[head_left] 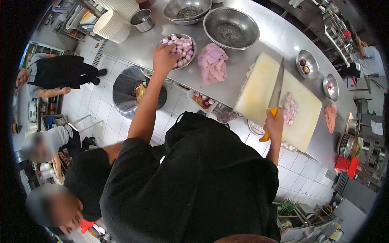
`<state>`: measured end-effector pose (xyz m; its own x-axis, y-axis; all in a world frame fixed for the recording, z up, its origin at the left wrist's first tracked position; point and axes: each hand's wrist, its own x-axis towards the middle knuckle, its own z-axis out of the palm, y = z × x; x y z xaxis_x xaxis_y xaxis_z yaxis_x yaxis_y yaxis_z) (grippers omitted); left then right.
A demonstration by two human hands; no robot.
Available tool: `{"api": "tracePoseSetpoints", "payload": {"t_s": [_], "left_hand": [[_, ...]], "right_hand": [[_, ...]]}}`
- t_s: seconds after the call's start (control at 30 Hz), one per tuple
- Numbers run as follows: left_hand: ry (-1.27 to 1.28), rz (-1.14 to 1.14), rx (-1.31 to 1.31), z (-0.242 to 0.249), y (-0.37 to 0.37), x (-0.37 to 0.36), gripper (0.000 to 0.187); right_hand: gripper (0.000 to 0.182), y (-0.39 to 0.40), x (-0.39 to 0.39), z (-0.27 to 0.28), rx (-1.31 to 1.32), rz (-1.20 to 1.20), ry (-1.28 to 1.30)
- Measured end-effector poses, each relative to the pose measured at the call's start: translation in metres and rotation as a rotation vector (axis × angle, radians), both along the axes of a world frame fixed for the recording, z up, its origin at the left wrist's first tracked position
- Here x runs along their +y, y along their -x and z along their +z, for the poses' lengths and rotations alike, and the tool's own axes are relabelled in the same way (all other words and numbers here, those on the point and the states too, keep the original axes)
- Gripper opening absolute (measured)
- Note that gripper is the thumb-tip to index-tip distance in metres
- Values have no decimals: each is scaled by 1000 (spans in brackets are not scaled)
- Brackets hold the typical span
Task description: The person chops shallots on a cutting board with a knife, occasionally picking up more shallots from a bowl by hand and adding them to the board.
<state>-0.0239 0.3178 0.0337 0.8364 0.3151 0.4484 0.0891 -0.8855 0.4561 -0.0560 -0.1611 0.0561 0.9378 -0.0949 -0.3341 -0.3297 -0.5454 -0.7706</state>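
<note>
My left hand (164, 60) reaches over the near-left rim of a metal bowl (194, 45) of peeled shallots (184, 42). Its fingers are apart and bent down among the shallots, with the fingertips partly hidden. My right hand (274, 123) is wrapped round the yellow handle of a large knife (278, 87), whose blade points away across a white cutting board (259, 85). Chopped shallots (289, 108) lie in a pile on the board, just right of that hand. Between bowl and board a crumpled pink cloth (212, 63) rests on the steel table (188, 83).
Big metal bowls (231, 28) stand behind the cloth. Small bowls (308, 64) and another cloth (330, 118) lie right of the board. A lined bin (121, 91) stands on the floor at left. Co-workers (60, 75) are at left, one close beside me; another is far right.
</note>
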Motion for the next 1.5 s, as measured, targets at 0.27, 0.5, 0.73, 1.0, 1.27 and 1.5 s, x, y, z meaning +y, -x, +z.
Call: {"api": "tracePoseSetpoints", "payload": {"t_s": [0.27,0.5,0.73,1.0,1.27,1.5], "left_hand": [[-158,-134,189,-2,-15,18,34],[-80,-198,180,8,-13,26,27],[130,-76,117,11,-11,15,22],[262,-25,24,22,-16,14,21],[526,-610,-1,43,-15,-204,15],[458,-822,0,-34,-19,-294,16]], "right_hand": [[34,4,15,-1,51,43,46],[34,4,17,2,48,74,97],[35,4,12,-8,32,84,121],[40,6,10,-17,-32,93,196],[45,7,15,-9,-25,92,216],[41,12,25,6,-141,153,277]]}}
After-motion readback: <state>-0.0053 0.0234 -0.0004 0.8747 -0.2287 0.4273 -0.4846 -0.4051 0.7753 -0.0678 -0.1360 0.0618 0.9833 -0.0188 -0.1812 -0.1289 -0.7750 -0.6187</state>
